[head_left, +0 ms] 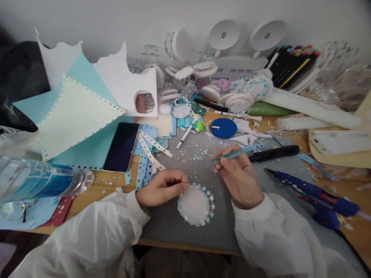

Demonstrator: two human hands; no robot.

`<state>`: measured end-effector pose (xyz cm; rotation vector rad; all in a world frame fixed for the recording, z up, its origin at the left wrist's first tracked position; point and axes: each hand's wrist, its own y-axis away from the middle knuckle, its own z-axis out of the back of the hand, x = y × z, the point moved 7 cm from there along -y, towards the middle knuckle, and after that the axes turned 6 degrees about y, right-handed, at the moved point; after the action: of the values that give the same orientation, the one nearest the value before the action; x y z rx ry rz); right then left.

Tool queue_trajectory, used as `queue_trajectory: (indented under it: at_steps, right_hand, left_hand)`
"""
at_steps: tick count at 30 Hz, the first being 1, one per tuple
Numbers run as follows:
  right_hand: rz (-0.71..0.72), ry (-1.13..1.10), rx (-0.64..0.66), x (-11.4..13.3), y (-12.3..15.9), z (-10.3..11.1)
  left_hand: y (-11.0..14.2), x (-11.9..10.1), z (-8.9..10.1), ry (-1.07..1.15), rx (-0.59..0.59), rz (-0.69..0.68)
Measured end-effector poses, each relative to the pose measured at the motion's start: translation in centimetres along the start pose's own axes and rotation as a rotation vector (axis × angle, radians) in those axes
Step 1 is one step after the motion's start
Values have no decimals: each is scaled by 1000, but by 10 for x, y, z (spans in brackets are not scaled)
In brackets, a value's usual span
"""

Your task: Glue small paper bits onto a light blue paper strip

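My left hand (160, 188) is curled, its fingertips pinching the left edge of a white round disc (195, 204) rimmed with small blue and white paper flowers. The disc lies on a grey cutting mat (188, 227). My right hand (239, 175) is closed on a pair of light blue tweezers (236, 153) that point left, their tip above the mat just beyond the disc. Both arms wear white sleeves.
A dark phone (121, 146) lies left on light blue paper sheets (78, 112). A blue glue gun (315, 195) and a black marker (274, 153) lie right. A plastic bottle (37, 177) lies far left. Punched paper strips (149, 152), a blue round disc (223, 127) and finished discs crowd the back.
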<state>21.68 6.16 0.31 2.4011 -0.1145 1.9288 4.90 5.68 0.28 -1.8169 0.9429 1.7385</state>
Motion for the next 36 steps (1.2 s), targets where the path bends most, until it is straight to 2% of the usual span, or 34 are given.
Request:
queue_trajectory:
  at_steps: [3,9,12,18,21,25,29,31,33,36]
  right_hand:
    - [181,107,-121,17,0,13]
    - [474,164,-289,45,7,26]
    - [563,300,-344,51,10,27]
    - [432,607,-236,37,7,17]
    - [438,740,-199,33,6,14]
    - [451,805,-180,26,3,14]
    - [431,846,-156,14,-2,16]
    - [421,847,-154,12,-3,16]
    - [413,793,-177,15,-3,17]
    - [383,637,-202,22,0,18]
  left_hand:
    - [0,1,1,43,-15,-1]
    - [1,4,1,45,-31,2]
    - [1,3,1,14,-26,-14]
    - [0,1,-5,-120,14,-15]
    - [1,4,-12,-208,85,-18]
    - [2,3,-16,-416,103,-144]
    - [5,-6,-16,-598,55,-330]
    - [7,-12,-13,-630,-6,-376]
    - [9,-15,-7,-606,-99,-358]
    - [9,-14,6,-487,-254,-252]
